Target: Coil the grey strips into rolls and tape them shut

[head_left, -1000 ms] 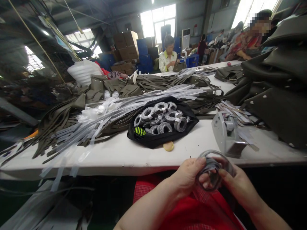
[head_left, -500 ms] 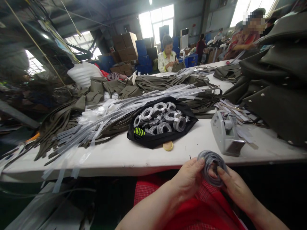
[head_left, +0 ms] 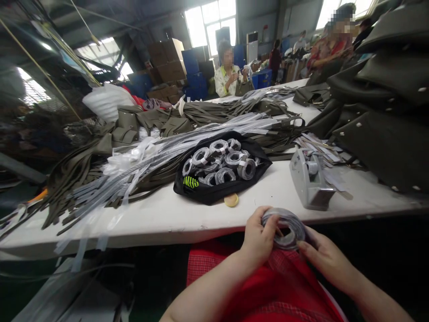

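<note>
Between my two hands is a coiled strap, grey and shiny as if in clear plastic, held just off the table's front edge above my red apron. My left hand grips the coil's left side, thumb at the centre hole. On its right lower side, my right hand pinches the rim; some of its fingers are hidden behind the coil. Beyond them on the table lies a black bag with yellow-green lettering, holding several similar coils with white bands. A grey tape dispenser stands to the right of the bag.
Long dark straps and clear plastic sleeves lie heaped across the white table. A stack of dark olive pieces rises at the right. A small yellow disc sits before the bag. A co-worker works at the far side.
The coil has moved slightly left and turned, its hole now more open to view. My left thumb has shifted towards the hole, and my right thumb has moved down to the rim.
</note>
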Available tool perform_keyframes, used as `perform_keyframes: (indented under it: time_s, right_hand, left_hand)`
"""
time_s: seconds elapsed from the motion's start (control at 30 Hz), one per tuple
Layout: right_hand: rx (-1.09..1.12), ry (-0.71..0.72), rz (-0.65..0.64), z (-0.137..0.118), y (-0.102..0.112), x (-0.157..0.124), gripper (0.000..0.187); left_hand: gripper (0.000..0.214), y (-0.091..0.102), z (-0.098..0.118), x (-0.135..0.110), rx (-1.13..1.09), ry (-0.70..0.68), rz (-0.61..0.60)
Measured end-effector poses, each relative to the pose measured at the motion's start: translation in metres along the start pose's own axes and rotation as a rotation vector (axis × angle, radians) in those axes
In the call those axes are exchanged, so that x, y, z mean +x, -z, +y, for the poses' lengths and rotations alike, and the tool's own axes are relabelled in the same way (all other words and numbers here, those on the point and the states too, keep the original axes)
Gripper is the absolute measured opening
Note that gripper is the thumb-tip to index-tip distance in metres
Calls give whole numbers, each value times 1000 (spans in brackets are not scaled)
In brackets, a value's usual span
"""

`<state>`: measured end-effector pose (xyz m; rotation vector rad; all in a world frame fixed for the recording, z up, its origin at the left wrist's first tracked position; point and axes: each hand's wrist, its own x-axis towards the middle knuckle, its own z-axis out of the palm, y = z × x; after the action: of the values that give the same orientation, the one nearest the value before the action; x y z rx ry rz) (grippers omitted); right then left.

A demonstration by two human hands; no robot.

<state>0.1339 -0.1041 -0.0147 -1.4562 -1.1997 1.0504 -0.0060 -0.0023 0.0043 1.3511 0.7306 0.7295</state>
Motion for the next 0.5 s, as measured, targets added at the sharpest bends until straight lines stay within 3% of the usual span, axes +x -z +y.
perform_keyframes:
  time_s: [0.1,0.2,0.27,0.37,0.5]
  right_hand:
    - [-73,82,208,6,-21,3,50]
    - [-141,41,309,8,-19,5,51]
    - [-169,-10,230,4,-4,6,53]
    - [-179,-80,-10,-7,23,2,52]
    - [-233,-134,-266,-24,36,-6,46]
  left_hand:
    - [40,-13,-7,-3,-211,-19,155]
    - [39,-13,-12,-8,-184,-76,178]
    - [39,-5,-12,-10,-37,-84,105]
    - [40,10,-7,-12,219,-85,-72]
    - [38,11,-3,-17,374,-169,-148]
